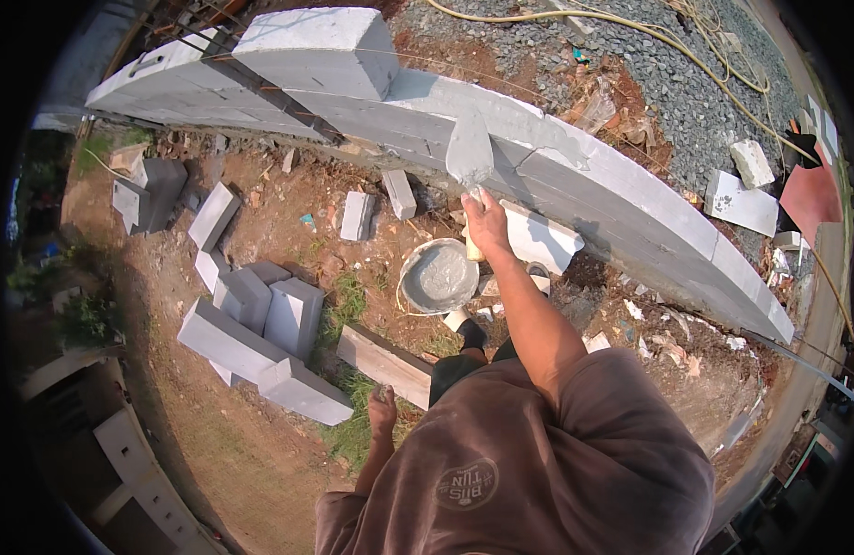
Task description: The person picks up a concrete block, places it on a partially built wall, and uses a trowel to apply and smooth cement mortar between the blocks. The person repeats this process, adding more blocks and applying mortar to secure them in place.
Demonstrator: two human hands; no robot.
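Gripping a trowel point(470, 153) in the right hand point(485, 225), with fingers clamped firmly on its pale handle. Held out in front of the near face of a grey block wall point(621, 199), with the blade's tip toward the top edge; cannot tell whether touching there. Coated along the top beside the blade with grey mortar point(436, 95), and topped farther left by a large pale block point(311, 55).

Just below the right hand, standing on the soil: a round bucket point(407, 289), filled with more grey mortar. Right of it, lying at the wall's foot: a pale slab point(541, 239).

Lower down, near a long board point(383, 363), hanging the left hand point(382, 412) with fingers curled; cannot tell whether closed on anything. Farther left, piled at angles on the ground: several loose blocks point(225, 342). Beyond the wall, spread wide: grey gravel point(538, 51), crossed by a yellowish hose point(686, 50).
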